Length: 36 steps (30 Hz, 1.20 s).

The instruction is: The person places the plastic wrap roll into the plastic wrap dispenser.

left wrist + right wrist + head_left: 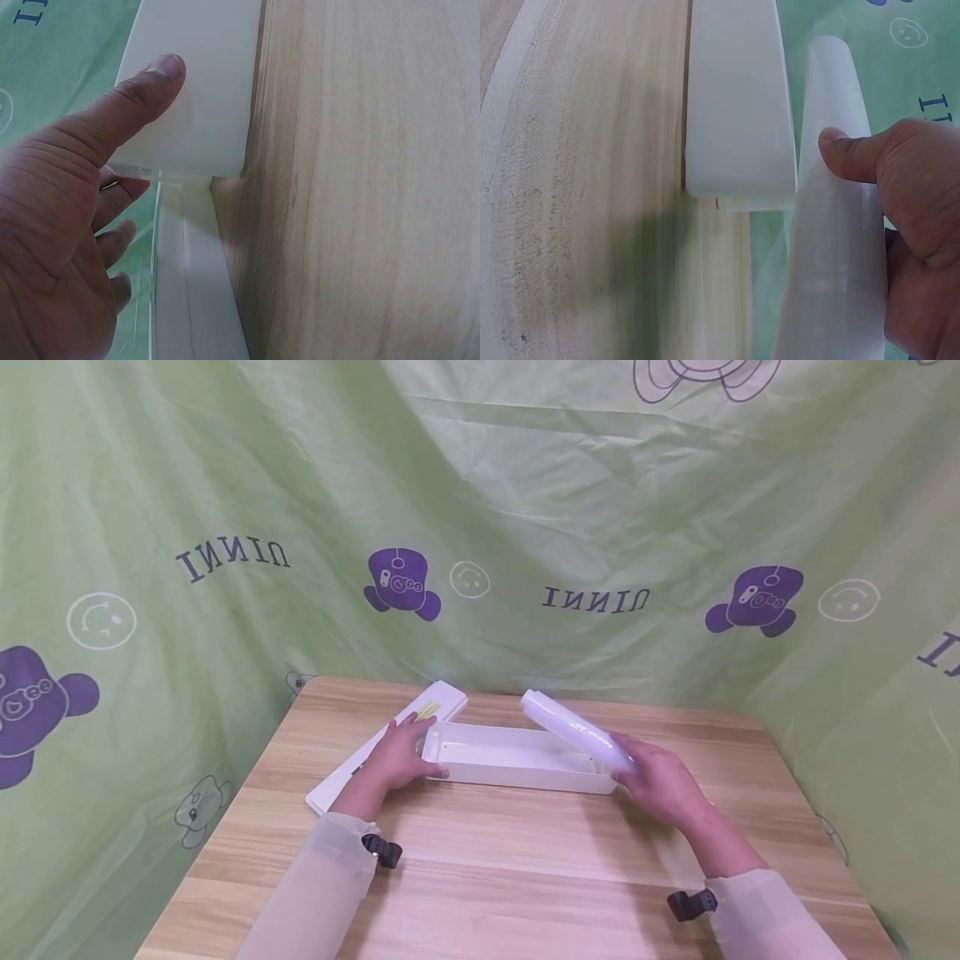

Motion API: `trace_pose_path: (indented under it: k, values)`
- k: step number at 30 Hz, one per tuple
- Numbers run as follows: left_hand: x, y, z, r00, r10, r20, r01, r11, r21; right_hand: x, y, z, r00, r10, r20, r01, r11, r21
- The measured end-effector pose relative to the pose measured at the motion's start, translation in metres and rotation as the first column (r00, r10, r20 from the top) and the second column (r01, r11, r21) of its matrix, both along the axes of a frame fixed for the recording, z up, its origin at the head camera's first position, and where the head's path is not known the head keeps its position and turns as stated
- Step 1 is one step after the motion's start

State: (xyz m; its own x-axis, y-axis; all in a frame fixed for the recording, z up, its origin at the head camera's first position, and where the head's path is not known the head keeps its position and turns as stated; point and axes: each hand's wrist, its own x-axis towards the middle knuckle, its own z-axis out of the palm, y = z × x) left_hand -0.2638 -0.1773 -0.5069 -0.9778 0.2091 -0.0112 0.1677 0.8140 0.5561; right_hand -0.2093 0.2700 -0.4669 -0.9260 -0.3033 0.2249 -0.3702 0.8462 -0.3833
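Green fabric backdrop (525,485): wrinkled cloth printed with purple cartoon figures, outlined smiling faces and mirrored lettering hangs behind and beside the wooden table where we watch a person at work.

Left hand (392,762): fingers and thumb grip one end of a shallow, oblong white box; we see the thumb pressed flat along its outer front wall, with the other fingers curled at the end.

Right hand (663,782): thumb and fingers clasp a glossy white cylindrical roll near its lower end, the thumb lying along one side.

White roll (573,728): held at a slant over the right part of the box, it points up and away to the left; we cannot tell whether it touches the rim.

White box (525,776): open side up, it lies crosswise near the middle of the table, its interior facing us.

Long white flat piece (444,697): it lies diagonally behind the left hand, just beside the box's left end, bearing a yellow-green sticker (428,709).

Pale sleeves (315,885): both forearms are covered, and we note a small black device (388,852) at each cuff.

Wood-grain table (487,877): light brown planking spreads beneath everything.
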Motion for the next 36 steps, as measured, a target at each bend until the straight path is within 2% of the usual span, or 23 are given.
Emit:
trace_pose_path:
  k: [9, 15, 36]
  values:
    - [-0.001, -0.001, -0.002, 1.000, -0.015, -0.022, 0.015, 1.000, 0.004, -0.003, -0.002, 0.000, 0.998, 0.053, -0.024, -0.052, 0.999, 0.011]
    - [0.001, -0.001, -0.003, 1.000, -0.003, -0.003, 0.003, 1.000, 0.005, -0.005, -0.005, 0.000, 0.993, 0.106, -0.051, -0.105, 0.994, 0.018]
    - [0.003, 0.000, 0.001, 1.000, 0.012, 0.005, -0.012, 1.000, 0.011, -0.013, -0.023, 0.006, 0.981, 0.186, -0.054, -0.183, 0.982, 0.045]
